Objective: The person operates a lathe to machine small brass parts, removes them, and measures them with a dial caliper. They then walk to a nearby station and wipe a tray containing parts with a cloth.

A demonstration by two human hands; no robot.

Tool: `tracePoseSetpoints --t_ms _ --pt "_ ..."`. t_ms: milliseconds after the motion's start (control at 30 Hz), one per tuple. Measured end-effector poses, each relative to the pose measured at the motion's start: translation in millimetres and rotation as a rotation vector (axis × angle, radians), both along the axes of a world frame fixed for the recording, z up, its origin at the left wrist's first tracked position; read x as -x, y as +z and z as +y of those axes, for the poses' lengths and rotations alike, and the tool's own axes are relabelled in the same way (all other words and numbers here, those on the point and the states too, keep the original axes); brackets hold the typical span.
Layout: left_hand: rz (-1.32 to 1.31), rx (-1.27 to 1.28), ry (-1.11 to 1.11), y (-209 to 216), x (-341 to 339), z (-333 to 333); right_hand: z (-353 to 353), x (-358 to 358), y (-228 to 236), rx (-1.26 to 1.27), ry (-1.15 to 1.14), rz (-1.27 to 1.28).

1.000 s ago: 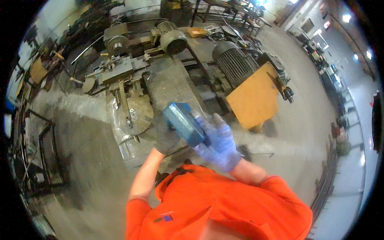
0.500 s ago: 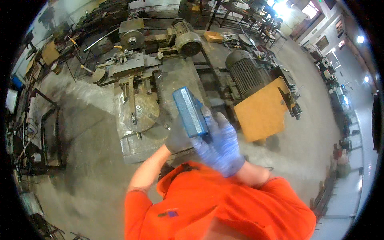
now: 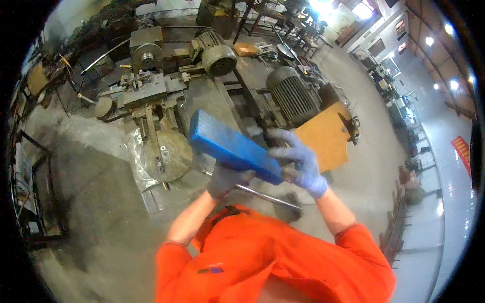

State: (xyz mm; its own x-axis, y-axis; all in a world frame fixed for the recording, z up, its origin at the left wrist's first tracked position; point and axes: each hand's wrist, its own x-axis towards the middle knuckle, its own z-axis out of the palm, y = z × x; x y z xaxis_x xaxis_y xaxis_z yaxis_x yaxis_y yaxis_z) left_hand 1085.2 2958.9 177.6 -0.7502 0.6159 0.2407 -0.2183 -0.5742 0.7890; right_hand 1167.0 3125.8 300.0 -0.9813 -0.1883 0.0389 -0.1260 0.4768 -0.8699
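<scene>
A long blue box (image 3: pixel 235 146) is held up in front of me, tilted down toward the right. My left hand (image 3: pixel 227 180), in a dark grey glove, is closed around its underside near the middle. At the box's right end, my right hand (image 3: pixel 300 161) in a blue-purple glove pinches the end with thumb and finger, another finger raised above it. What lies on the box's far side is hidden. Just beneath my hands runs a shiny metal rod (image 3: pixel 270 196).
Beyond the box stands a greasy lathe-like machine with a round plate (image 3: pixel 166 156), a chuck (image 3: pixel 147 55) and an electric motor (image 3: pixel 217 54). To the right are a ribbed motor (image 3: pixel 293 95) and a tan board (image 3: pixel 323 141). A dark metal frame (image 3: pixel 48 192) stands at left.
The box has turned from steeply upright to lying more crosswise. My right hand has moved right, from flat against its side to its end. The view has shifted slightly right.
</scene>
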Motion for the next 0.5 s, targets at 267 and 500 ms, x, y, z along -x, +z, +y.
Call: tracePoseSetpoints --t_ms 267,500 --pt "-0.401 -0.071 -0.241 -7.9 13.3 -21.0 -33.8 10.2 -26.7 -0.184 0.177 -0.025" --pt "-0.385 -0.131 -0.335 -14.3 13.9 -18.1 -28.2 -2.2 -66.8 0.308 -0.140 0.098"
